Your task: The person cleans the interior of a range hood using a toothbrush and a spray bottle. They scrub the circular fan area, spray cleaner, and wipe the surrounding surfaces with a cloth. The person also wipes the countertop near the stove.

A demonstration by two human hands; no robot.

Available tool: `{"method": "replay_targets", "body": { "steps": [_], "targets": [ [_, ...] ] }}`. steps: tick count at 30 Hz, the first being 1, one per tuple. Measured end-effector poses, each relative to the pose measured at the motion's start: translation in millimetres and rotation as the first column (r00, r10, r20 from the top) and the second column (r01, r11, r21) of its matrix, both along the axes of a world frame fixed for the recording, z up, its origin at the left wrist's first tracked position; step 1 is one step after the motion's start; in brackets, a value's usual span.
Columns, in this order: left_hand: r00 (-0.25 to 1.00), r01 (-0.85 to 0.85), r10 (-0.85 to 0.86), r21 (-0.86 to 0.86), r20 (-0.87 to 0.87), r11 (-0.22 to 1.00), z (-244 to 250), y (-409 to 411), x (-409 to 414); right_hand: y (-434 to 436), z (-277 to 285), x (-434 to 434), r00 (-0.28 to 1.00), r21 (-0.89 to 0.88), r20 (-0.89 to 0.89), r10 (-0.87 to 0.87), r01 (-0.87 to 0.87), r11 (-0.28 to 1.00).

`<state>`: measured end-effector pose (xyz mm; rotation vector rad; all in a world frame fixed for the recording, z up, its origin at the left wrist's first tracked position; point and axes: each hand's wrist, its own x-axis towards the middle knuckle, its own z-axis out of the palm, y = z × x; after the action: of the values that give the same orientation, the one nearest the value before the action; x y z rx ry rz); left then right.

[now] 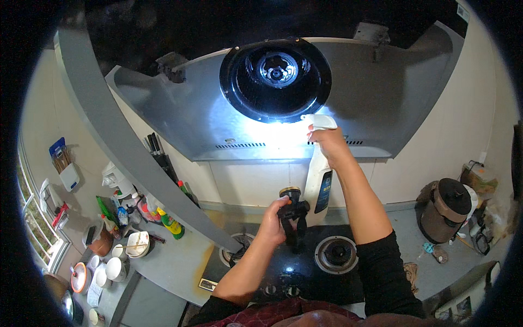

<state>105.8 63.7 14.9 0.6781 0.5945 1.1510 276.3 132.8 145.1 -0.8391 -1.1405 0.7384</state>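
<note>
My left hand [273, 222] grips a black flashlight [292, 210] with a strap hanging from it, held over the stove. A bright patch of light falls on the lower panel of the grey range hood [363, 98]. In my right hand [331, 144] is a white spray bottle [316, 175] with a dark label, its trigger head at the lower rim of the hood's round black intake [276, 79]. Inside that opening a fan hub [278, 70] reflects the light. My fingers wrap the bottle's neck; whether the trigger is pressed cannot be told.
Below my arms lies a black glass gas hob [302, 282] with a right burner [336, 254]. A grey slanted bar [135, 151] crosses the left side. Bottles [169, 222] and bowls [116, 269] crowd the left counter; a brown electric cooker [445, 210] stands at right.
</note>
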Motion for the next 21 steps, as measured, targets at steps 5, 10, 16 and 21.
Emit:
{"method": "replay_targets", "body": {
  "steps": [5, 10, 16, 21],
  "targets": [
    [0.998, 0.043, -0.043, -0.011, 0.042, 0.999, 3, 2, 11, -15, 1, 9, 0.997, 0.049, 0.009, -0.071, 0.070, 0.996],
    [0.999, 0.037, -0.036, -0.038, 0.041, 0.999, 9, 0, 16, -21, 3, 13, 0.994, 0.001, 0.025, -0.102, 0.102, 0.995],
    [0.996, 0.091, -0.091, -0.008, 0.018, 0.996, -8, -2, 7, -15, -6, 0, 0.996, -0.050, 0.067, -0.058, 0.061, 0.997],
    [0.995, -0.030, 0.034, -0.034, 0.099, 0.999, -6, -4, -5, -19, -2, -23, 0.994, 0.043, 0.101, 0.047, -0.051, 0.998]
  ]
}}
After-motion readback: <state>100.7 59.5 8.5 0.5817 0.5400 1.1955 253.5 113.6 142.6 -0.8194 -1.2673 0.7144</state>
